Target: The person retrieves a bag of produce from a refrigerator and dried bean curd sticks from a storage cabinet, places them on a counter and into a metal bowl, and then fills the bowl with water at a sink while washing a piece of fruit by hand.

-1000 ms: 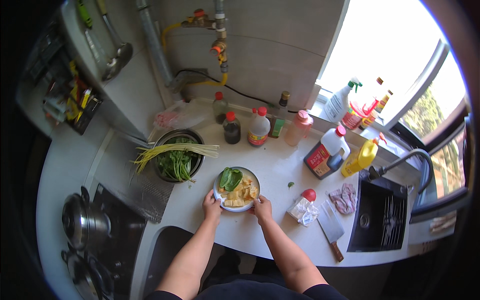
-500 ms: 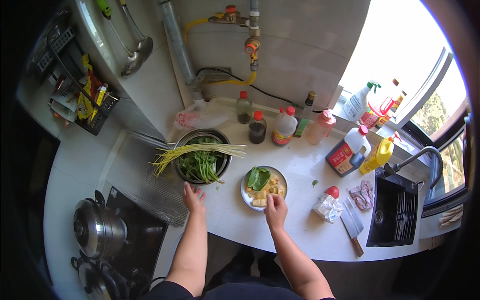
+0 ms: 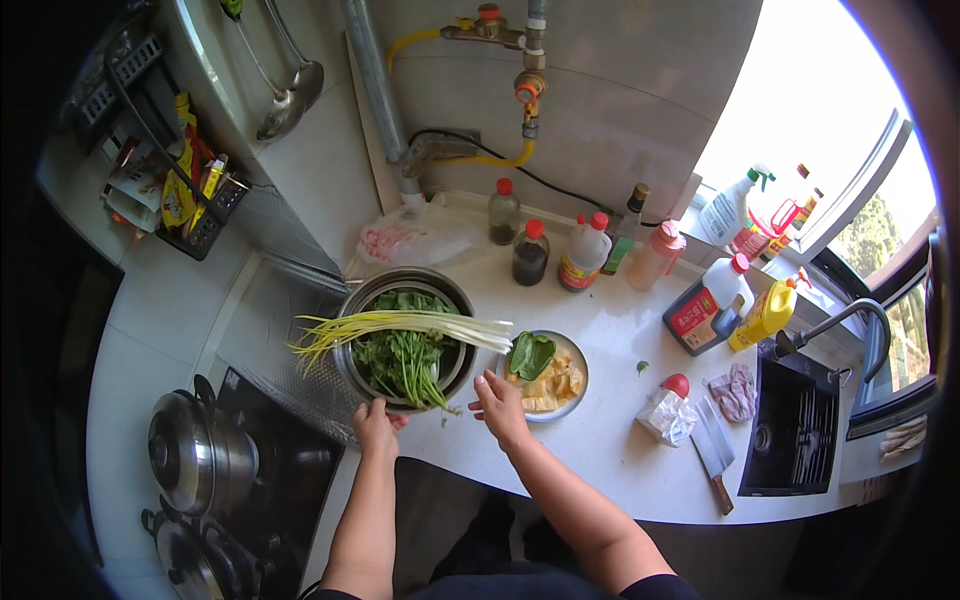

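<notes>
A steel bowl of leafy greens stands on the left part of the counter. Long pale-yellow stalks lie across its top and stick out on both sides. My left hand is closed on the bowl's near rim, its fingertips partly hidden. To the right of the bowl, my right hand is empty, fingers apart, between the bowl and a plate. That plate holds green pepper pieces and pale yellow slices.
A cleaver lies beside a white-wrapped bundle and the black sink. Bottles, including a dark sauce bottle and a large jug, line the back. Pots sit on the stove at left.
My left hand has taken hold of the bowl's near rim, and the bowl has come slightly nearer. My right hand has moved left from the plate toward the bowl and spread its fingers.
</notes>
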The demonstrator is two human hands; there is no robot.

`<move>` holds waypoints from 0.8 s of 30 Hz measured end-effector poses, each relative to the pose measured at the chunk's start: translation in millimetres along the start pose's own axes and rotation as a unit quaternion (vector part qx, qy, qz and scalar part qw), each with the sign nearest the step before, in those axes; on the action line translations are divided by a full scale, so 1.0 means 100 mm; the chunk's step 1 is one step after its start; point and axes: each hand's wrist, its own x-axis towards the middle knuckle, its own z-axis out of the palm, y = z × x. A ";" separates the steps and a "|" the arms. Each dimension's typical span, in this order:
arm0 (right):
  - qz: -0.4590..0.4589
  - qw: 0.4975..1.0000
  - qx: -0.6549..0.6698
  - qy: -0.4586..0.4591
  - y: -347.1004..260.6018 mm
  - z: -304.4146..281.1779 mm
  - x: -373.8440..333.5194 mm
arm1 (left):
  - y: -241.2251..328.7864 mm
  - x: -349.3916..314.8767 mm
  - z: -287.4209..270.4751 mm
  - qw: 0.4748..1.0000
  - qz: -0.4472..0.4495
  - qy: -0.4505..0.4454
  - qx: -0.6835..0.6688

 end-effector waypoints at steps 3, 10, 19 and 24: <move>0.002 0.998 0.054 -0.037 -0.24 -0.10 -0.47 | 0.19 -0.60 -0.08 0.999 0.020 -0.026 0.023; -0.038 0.997 0.066 -0.001 0.01 -1.16 -1.72 | 0.00 -2.01 0.06 0.987 0.004 -0.143 0.074; -0.067 0.979 0.011 0.194 0.23 -3.09 -3.69 | -0.90 -3.93 0.79 0.926 -0.099 -0.341 0.126; -0.077 0.953 0.168 0.241 0.40 -4.08 -4.30 | -1.53 -4.63 1.25 0.895 -0.179 -0.381 0.150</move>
